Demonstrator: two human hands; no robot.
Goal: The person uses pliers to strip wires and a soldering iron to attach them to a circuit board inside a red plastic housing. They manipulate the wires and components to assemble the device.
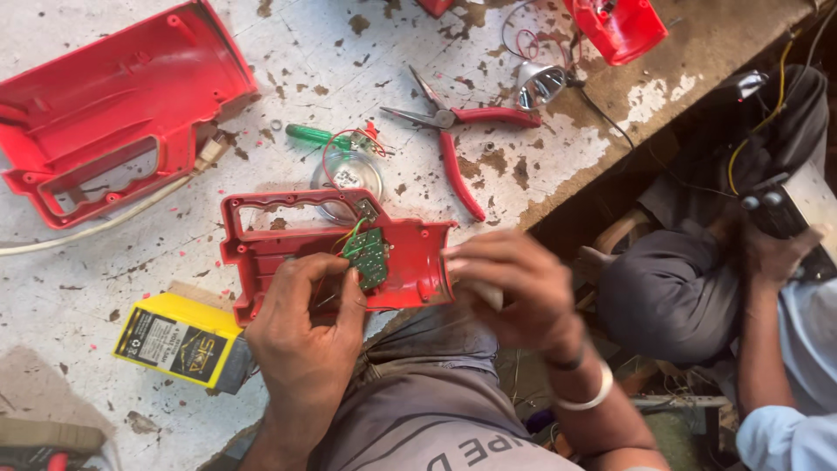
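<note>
The red housing half [340,253] with the green circuit board [370,255] was taken as the landmark; it lay at the near edge of the worn white bench [288,52], partly overhanging it.

Left of the housing, a larger red shell [113,96] was noted at the far left, with a white cable [105,220] trailing below it, and a yellow and black box [179,340] lay just beside the housing's lower left corner.

The left hand [305,336] was found on the housing itself, its fingers curled narrowly, the fingertips [349,283] touching the board's edge and the thin wires. Whether a wire was actually pinched could not be told.

The housing was judged light and stiff, a hollow moulded plastic; the handle cut-out and the thick rim were considered the sound places to take hold. The board and its soldered leads were judged fragile (the wires looked thin enough to tear off) and were best left unloaded.

Behind the housing, a green-handled screwdriver [316,134], a clear round lens [347,172] and red-handled pliers [462,144] lay near one another.

At the housing's right end, the right hand [514,296] was seen closed around that end, pressing a pale object whose nature could not be made out (motion blur).

Further right, another person's hand [767,253] was seen holding a dark device, well apart.
</note>
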